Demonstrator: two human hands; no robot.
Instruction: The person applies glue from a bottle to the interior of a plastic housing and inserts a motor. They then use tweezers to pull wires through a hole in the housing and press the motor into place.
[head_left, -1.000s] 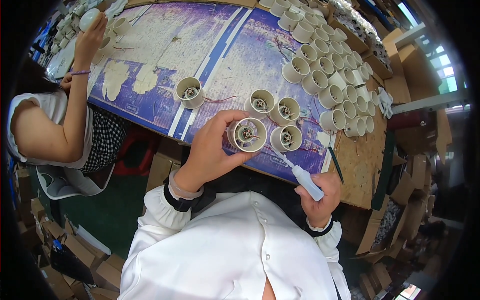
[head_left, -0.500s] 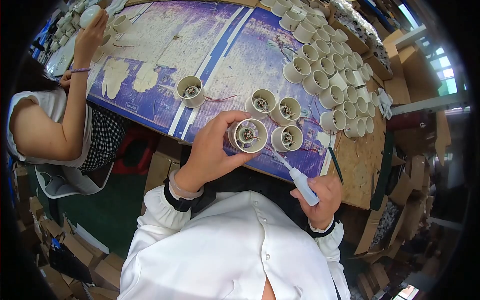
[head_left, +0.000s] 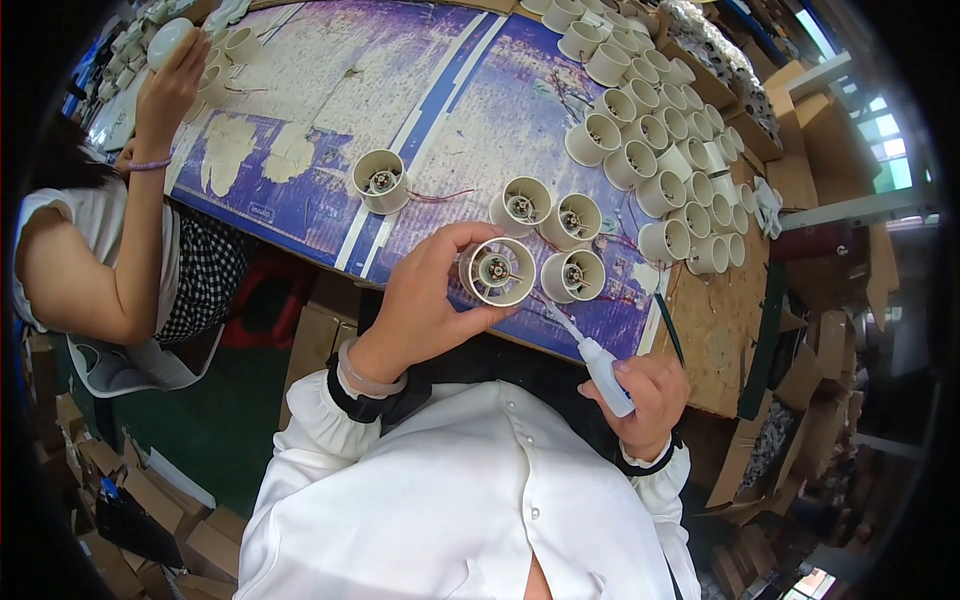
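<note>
My left hand is closed around a cream cylindrical housing, with its open end tipped toward me. Inside it sits a small round motor-like part. In my right hand is a translucent squeeze bottle with a long thin nozzle. The nozzle points up and left, with its tip just below a standing cream housing and apart from the held one. Two more such housings, one behind my left hand and another beside it, stand close by with parts inside.
Another housing with red wires stands farther left on the worn purple tabletop. Several housings crowd the right side. A dark green stick lies near the front edge. At left sits a co-worker, whose raised hand holds a white rounded object.
My left hand and its housing have barely moved. The squeeze bottle has shifted very slightly in my right hand. The co-worker's raised hand has moved a little left and down.
</note>
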